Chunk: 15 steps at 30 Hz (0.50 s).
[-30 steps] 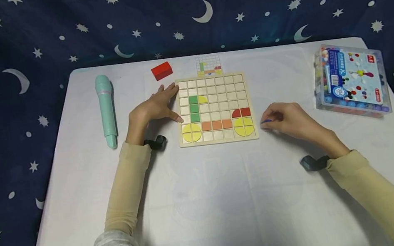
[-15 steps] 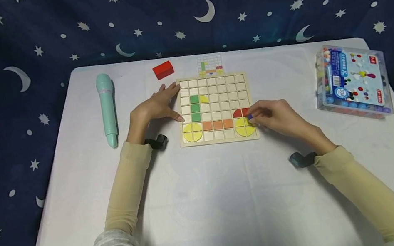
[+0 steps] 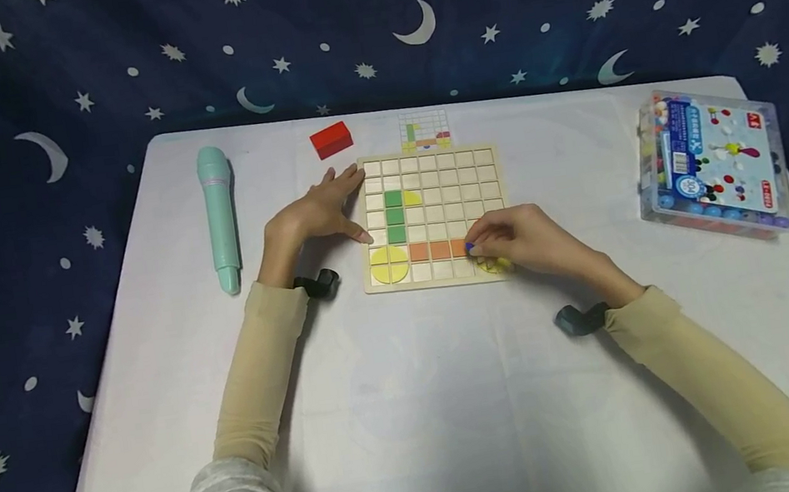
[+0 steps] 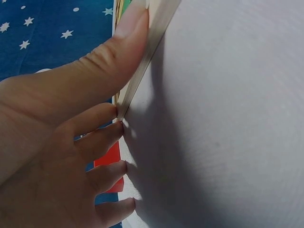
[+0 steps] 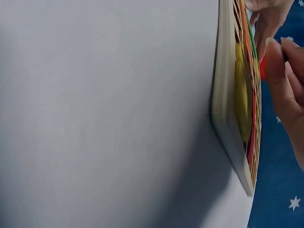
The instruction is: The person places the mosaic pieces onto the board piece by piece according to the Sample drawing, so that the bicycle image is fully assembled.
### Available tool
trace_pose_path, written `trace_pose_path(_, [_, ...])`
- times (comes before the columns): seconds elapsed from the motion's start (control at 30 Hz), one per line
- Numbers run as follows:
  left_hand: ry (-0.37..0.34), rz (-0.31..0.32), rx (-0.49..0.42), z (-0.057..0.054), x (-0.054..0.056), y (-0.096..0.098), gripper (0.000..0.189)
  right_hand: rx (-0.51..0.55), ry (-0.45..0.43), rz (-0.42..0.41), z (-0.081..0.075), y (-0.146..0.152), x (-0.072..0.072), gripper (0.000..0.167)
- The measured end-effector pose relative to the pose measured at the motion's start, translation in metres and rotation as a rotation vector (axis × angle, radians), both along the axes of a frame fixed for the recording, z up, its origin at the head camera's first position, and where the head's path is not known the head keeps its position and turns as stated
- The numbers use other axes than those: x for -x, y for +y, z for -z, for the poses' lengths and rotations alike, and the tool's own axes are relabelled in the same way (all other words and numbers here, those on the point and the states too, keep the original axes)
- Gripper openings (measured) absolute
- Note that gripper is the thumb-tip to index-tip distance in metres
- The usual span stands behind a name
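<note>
A wooden grid board lies mid-table with flat coloured pieces set in its cells. Green squares run in a column, beside a yellow quarter-round. Orange squares form a row to the right of a yellow circle of quarter pieces. My left hand rests against the board's left edge, fingers spread and thumb on its rim. Between thumb and forefinger, my right hand pinches a small blue piece over the row's right end. That hand hides the red pieces and part of the second yellow circle in the head view.
Behind the board lies a small printed pattern card, with a red block to its left. A mint-green microphone lies at the left. At the right is a clear plastic box of coloured balls.
My right hand has moved left from beside the board to above it, carrying the blue piece. The left hand has stayed at the board's edge.
</note>
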State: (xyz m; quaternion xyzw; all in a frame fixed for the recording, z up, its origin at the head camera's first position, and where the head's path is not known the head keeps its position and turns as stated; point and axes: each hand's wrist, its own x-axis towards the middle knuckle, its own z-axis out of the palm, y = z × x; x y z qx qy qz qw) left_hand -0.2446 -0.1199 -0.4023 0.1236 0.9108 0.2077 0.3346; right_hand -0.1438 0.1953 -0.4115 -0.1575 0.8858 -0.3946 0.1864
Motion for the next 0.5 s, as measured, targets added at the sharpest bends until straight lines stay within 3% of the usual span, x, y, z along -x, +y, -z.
trace_pose_path(0.3, [0.002, -0.001, -0.007, 0.0, 0.0, -0.001, 0.117, 0.097, -0.098, -0.017, 0.001, -0.021, -0.003, 0.011])
trace_pose_path(0.5, [0.003, 0.006, -0.007, 0.0, 0.0, 0.0, 0.117, 0.093, -0.117, 0.005, -0.001, -0.037, -0.007, 0.007])
